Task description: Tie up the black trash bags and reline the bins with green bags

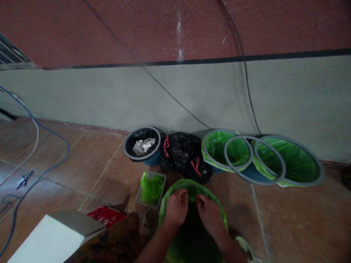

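A green bin bag point(200, 185) stands open below me, spread round like the lining of a bin; the bin itself is hidden. My left hand point(177, 209) is closed in a pinch on the green plastic near the far side of the opening. Opposite it, my right hand point(210, 214) pinches the same bag, a short gap from the left. Green film shows between the fingertips. Left of the bag, a clear plastic tray point(163, 179) holds a crumpled green bag point(151, 187).
Along the wall stand a black-lined bin point(127, 148) with crumpled paper, black tied bags point(179, 149), and two green-lined bins point(205, 144) point(319, 171). A loose grey ring point(281, 160) rests across those two. A white box point(52, 237), blue cable point(59, 164) and keys point(24, 179) lie left.
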The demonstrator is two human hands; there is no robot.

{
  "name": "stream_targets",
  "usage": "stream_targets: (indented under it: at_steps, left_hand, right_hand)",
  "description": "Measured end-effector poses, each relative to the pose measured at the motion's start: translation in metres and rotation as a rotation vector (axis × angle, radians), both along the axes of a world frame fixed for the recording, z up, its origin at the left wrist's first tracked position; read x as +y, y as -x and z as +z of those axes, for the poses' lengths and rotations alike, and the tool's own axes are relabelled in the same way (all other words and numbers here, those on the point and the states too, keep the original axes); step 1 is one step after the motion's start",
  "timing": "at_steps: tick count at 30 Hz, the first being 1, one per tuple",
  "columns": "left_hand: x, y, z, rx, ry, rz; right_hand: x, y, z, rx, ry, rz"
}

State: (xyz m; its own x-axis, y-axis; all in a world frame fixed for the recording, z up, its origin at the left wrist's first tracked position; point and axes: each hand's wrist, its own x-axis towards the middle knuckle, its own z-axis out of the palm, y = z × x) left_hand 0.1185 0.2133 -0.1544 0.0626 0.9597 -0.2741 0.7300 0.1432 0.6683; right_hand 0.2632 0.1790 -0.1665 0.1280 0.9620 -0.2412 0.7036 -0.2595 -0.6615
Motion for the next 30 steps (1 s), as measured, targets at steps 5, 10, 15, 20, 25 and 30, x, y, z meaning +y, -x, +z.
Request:
stream_targets:
  at_steps: [5,10,15,20,25,30]
  left_hand:
    - [0.021,0.038,0.005,0.109,-0.030,0.146]
    - [0.030,0.047,-0.010,0.063,0.100,0.039]
    - [0.027,0.051,-0.012,-0.025,0.003,0.103]
    - [0.016,0.057,-0.027,-0.124,-0.179,0.083]
    - [0.008,0.064,-0.036,-0.096,-0.234,0.013]
    - [0.006,0.071,-0.024,-0.072,-0.250,-0.022]
  right_hand:
    - [0.026,-0.029,0.008,-0.095,-0.016,-0.162]
    - [0.039,-0.036,-0.015,-0.029,0.104,-0.075]
    - [0.033,-0.041,-0.027,0.065,0.030,-0.204]
    - [0.025,-0.043,-0.028,0.285,-0.096,-0.285]
    - [0.019,-0.050,-0.031,0.351,-0.133,-0.298]
    - [0.021,-0.056,-0.026,0.404,-0.110,-0.327]
